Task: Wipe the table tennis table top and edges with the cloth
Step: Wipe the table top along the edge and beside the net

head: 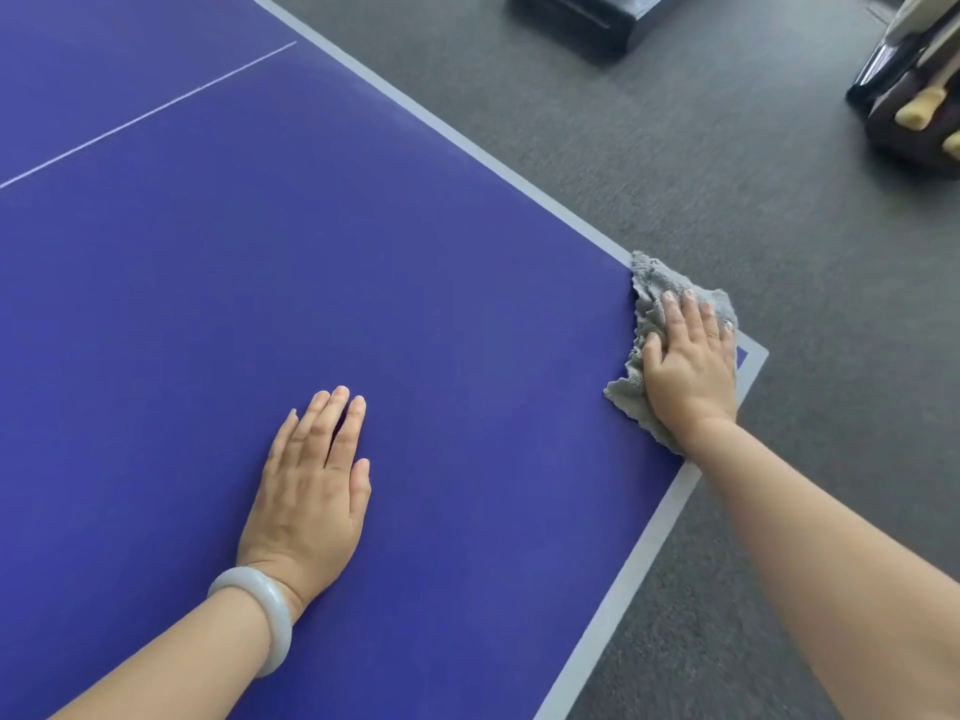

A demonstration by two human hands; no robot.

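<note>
Two flat palms — left hand (311, 491) on table (363, 252), right hand (688, 366) on cloth (649, 285)

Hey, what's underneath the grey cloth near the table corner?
The cloth lies on the blue table top across its pale border line, with the right hand pressed flat on it. The surface beneath is covered.

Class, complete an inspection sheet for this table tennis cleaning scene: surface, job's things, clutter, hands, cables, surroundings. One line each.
Surface: blue table top with a pale border and a thin white line.
Job's things: grey cloth, crumpled near the table's corner, covering part of the border.
Clutter: nothing seen.
Hands: right hand presses flat on the cloth; left hand rests flat on the bare top, pale bangle on its wrist.
Cables: nothing seen.
Surroundings: grey carpet; dark furniture at the top edge.
</note>
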